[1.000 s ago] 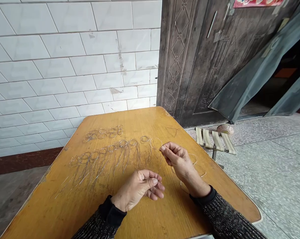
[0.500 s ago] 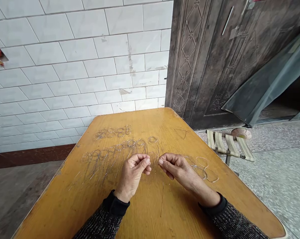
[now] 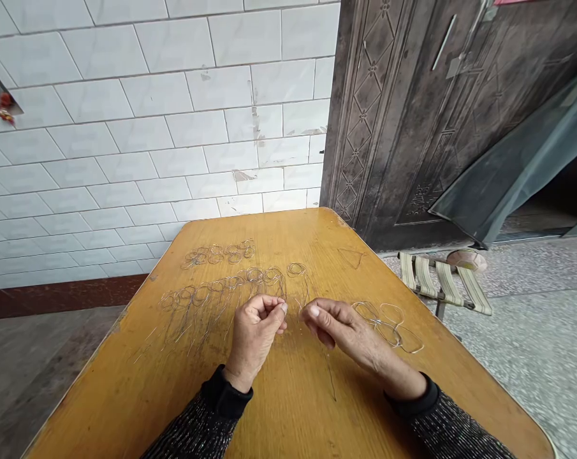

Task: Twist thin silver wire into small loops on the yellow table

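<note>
While the fingers of the left hand (image 3: 254, 335) pinch together (contents indiscernible), those of the right hand (image 3: 346, 328) appear to grasp a thin wire (image 3: 332, 381); light, even tension should limit kinking.

Bare left hand (image 3: 257, 335), thumb pinched to curled forefinger; just right of it, bare right hand (image 3: 342, 330), thumb against bent forefinger.

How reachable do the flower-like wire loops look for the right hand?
Probably yes: the wire loops lie on the tabletop close by, with nothing visible covering them. A thin strand shows below the right hand; whether it's pinched there is unclear.
</note>
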Available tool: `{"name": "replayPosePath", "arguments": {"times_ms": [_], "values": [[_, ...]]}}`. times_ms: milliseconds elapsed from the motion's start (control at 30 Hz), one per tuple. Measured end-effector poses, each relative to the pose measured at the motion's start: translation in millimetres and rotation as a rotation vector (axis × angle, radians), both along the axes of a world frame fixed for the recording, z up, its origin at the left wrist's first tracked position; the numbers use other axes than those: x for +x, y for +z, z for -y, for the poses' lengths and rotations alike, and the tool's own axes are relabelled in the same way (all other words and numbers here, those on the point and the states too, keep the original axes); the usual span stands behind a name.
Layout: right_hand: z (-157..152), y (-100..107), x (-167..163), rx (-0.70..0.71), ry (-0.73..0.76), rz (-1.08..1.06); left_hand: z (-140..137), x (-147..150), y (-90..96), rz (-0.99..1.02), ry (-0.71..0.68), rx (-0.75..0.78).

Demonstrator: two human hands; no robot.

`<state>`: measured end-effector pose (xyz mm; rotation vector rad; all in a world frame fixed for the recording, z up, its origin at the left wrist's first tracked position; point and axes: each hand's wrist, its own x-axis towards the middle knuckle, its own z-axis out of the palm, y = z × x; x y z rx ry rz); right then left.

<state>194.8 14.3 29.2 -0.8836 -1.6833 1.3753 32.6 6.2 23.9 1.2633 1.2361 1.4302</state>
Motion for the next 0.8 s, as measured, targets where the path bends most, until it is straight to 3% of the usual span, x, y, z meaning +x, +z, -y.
{"name": "replayPosePath", "arguments": {"times_ms": [233,433,667,800], "values": [[-3.4,-10.3,-2.0,-0.033,-0.068,-0.007,3.2,1.4,5.0,-0.009,-0.055,0.002],[-4.6,-6.3,-3.7,-0.083,-0.080,-0.082,3.3,1.3,1.6,-0.002,-0.092,-0.012],[-3.8,-4.6,-6.6,-0.081,-0.095,-0.105,7.6,1.9,9.8,0.042,-0.141,-0.006],[-3.5,-5.0,-6.3,-0.079,-0.071,-0.071,4.5,0.1,7.8,0.063,-0.109,-0.023]]}}
